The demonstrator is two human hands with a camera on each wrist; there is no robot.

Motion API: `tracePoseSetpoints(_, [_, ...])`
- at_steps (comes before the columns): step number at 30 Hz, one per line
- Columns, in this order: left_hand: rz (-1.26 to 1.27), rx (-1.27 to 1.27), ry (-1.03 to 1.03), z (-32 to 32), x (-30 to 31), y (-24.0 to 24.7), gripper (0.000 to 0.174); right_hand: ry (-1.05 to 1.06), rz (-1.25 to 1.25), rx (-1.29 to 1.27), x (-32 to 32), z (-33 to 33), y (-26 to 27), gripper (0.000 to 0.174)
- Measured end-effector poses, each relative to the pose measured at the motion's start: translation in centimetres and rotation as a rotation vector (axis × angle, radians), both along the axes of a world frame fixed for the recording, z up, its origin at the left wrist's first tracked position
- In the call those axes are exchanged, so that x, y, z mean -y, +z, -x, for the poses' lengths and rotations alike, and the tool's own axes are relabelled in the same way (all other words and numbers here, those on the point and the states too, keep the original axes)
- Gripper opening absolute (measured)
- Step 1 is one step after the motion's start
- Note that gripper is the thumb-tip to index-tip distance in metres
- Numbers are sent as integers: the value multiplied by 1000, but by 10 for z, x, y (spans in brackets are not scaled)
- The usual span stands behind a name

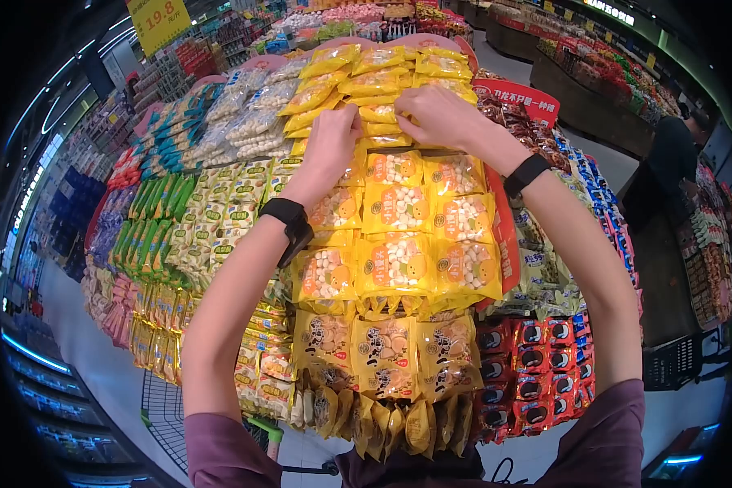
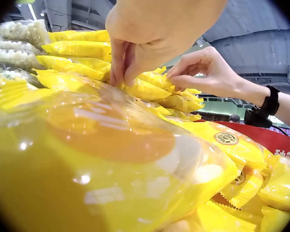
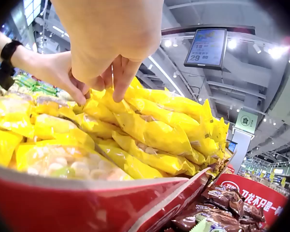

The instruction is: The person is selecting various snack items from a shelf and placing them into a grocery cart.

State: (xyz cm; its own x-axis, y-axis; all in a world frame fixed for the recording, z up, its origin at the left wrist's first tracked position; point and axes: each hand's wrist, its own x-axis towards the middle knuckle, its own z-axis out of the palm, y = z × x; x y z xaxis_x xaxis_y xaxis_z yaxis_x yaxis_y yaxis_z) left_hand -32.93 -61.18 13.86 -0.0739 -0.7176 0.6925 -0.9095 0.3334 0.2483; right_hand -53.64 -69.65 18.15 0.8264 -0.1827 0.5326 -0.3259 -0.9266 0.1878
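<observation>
Left hand point(image 1: 329, 142) and right hand point(image 1: 439, 114) both look to be pinching yellow film, thumb to fingers; can't tell if same pack. Pack point(image 1: 380, 115) sits in the raised rear pile, between hands. Likely light, floppy, slick; contents probably crushable. Take it by the crimped end seams, don't squeeze the middle.

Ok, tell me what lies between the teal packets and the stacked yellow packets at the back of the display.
Clear bags of white pieces lie between the teal packets and the stacked yellow packets, as the head view shows.
</observation>
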Motion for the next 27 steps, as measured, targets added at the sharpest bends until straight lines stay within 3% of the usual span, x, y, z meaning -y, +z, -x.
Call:
tracePoseSetpoints(4, [91,106,48,8,-12,10,18,97,134,339,8,-16,8,18])
tracePoseSetpoints(10, [188,232,87,13,-7,17,22,-210,89,32,17,-19,12,14])
tracePoseSetpoints(19, [145,323,139,3,0,15,13,5,182,198,3,-2,8,12])
tracePoseSetpoints(25, [156,480,-4,16,0,13,8,-3,379,99,13,-11,-1,9])
tracePoseSetpoints(27, [133,529,-10,23,2,9,10,-78,334,-2,12,-15,-2,12])
